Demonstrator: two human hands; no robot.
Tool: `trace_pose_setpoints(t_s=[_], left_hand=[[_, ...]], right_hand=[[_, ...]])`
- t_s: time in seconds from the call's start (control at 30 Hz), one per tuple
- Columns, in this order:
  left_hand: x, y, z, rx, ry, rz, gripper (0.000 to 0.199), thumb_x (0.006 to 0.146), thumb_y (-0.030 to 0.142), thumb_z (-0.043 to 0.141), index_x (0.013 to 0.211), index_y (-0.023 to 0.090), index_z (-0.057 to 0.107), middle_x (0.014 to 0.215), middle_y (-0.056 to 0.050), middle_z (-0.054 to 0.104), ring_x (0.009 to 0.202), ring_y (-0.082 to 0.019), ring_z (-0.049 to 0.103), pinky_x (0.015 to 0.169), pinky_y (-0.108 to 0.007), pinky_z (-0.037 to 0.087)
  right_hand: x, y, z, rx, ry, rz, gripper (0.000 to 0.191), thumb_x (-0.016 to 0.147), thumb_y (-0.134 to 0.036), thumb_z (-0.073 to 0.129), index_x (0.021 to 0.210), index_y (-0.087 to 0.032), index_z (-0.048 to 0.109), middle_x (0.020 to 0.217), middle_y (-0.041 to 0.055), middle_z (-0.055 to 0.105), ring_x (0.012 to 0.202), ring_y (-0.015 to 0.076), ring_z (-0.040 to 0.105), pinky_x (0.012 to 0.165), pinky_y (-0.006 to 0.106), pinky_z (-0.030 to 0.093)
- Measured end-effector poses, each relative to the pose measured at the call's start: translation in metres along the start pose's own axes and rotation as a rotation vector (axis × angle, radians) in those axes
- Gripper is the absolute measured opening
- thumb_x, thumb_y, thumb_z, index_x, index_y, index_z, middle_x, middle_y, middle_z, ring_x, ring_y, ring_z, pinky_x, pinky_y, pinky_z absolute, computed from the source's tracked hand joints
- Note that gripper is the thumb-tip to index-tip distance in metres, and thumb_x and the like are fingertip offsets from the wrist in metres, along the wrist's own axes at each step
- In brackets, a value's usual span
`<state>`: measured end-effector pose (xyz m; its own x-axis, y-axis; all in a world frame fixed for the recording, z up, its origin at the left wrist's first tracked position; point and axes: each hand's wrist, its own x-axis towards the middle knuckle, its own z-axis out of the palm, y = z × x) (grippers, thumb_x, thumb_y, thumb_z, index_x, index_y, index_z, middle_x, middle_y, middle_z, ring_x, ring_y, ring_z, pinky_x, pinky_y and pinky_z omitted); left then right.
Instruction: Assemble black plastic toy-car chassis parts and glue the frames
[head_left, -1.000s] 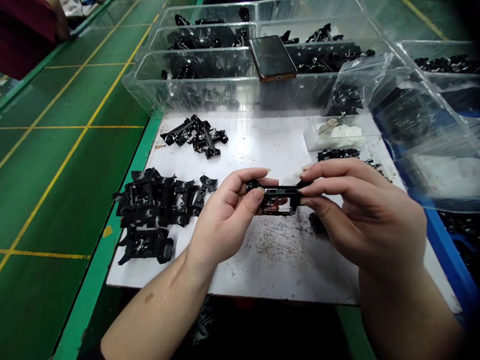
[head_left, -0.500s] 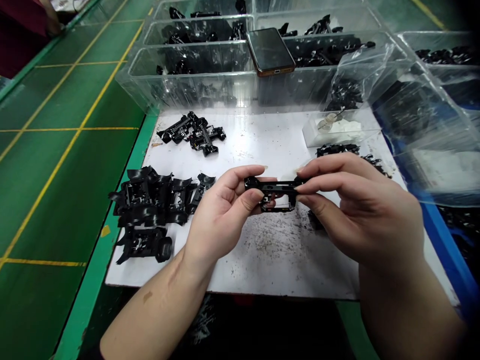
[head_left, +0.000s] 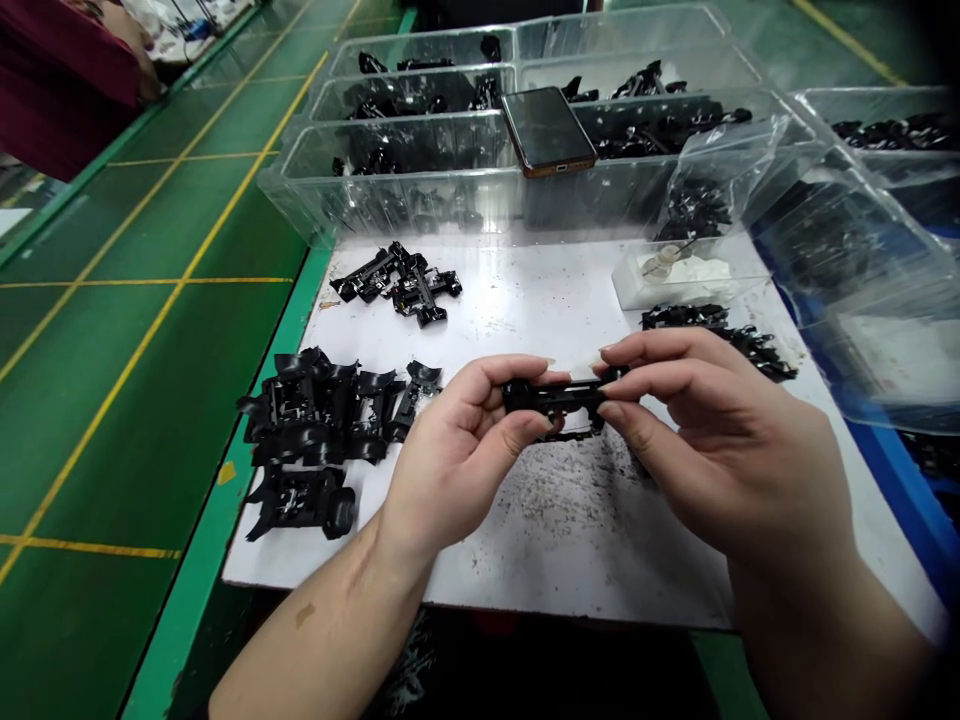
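Observation:
Between my two hands is a black plastic frame part (head_left: pixel 562 397), held level above the white board (head_left: pixel 510 560). My left hand (head_left: pixel 465 450) pinches its left end with the thumb in front and the fingers behind. On its right end the thumb and fingertips of my right hand (head_left: pixel 720 440) are closed. Both ends are partly covered by fingers. To the left lies a group of black parts with curved flaps (head_left: pixel 300 410), with a single similar part (head_left: pixel 300 500) nearer me. Farther back is a small heap of black frame parts (head_left: pixel 405 282).
Clear divided bins (head_left: pixel 420 205) holding black parts stand at the back, with a phone (head_left: pixel 547 130) across their rims. A white box (head_left: pixel 630 285) with a small glass bottle (head_left: pixel 661 262) is at the right, near more black parts (head_left: pixel 750 345). Another person's sleeve (head_left: pixel 67 70) shows upper left.
The whole view has shifted, so the scene sits slightly lower and to the right. The frame part looks tilted a little differently in my hands; both grips stay about the same.

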<state>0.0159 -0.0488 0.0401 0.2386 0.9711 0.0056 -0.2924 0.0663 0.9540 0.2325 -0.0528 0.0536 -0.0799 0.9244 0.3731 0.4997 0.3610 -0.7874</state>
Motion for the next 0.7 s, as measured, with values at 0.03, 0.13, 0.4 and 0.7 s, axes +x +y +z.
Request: trace_pose_setpoints(t_s=[0.03,0.13,0.4,0.7], left_hand=[[0.0,0.0,0.0,0.011,-0.012,0.009,0.028,0.1,0.024,0.08,0.127,0.025,0.072,0.128,-0.006,0.082,0.116,-0.023,0.081,0.103,-0.036,0.069],[-0.001,0.001,0.001,0.035,-0.039,0.035,0.028,0.1,0.022,0.079,0.127,0.025,0.072,0.13,-0.006,0.082,0.125,-0.024,0.078,0.107,-0.037,0.068],[-0.005,-0.002,0.006,0.039,0.062,0.048,0.012,0.105,0.021,0.073,0.116,0.025,0.071,0.121,-0.003,0.083,0.105,-0.016,0.082,0.094,-0.026,0.069],[-0.001,0.0,0.005,0.105,0.023,0.053,0.01,0.106,0.023,0.072,0.116,0.024,0.07,0.128,-0.005,0.081,0.121,-0.021,0.077,0.108,-0.034,0.064]], right_hand=[[0.0,0.0,0.0,-0.005,-0.004,0.012,0.01,0.094,-0.025,0.08,0.101,-0.032,0.077,0.125,0.0043,0.074,0.116,0.03,0.071,0.096,0.051,0.058],[-0.001,0.0,-0.001,-0.016,-0.012,0.03,0.009,0.094,-0.027,0.081,0.101,-0.032,0.078,0.124,0.0021,0.076,0.112,0.0272,0.074,0.091,0.046,0.059],[0.0,-0.004,0.011,0.453,-0.027,0.24,0.01,0.092,-0.023,0.084,0.096,-0.027,0.077,0.108,0.0032,0.08,0.098,0.0191,0.08,0.081,0.028,0.069],[0.005,-0.001,0.011,0.592,-0.045,0.376,0.027,0.087,-0.021,0.088,0.111,-0.026,0.078,0.104,0.0036,0.081,0.098,0.0177,0.08,0.082,0.025,0.07]])
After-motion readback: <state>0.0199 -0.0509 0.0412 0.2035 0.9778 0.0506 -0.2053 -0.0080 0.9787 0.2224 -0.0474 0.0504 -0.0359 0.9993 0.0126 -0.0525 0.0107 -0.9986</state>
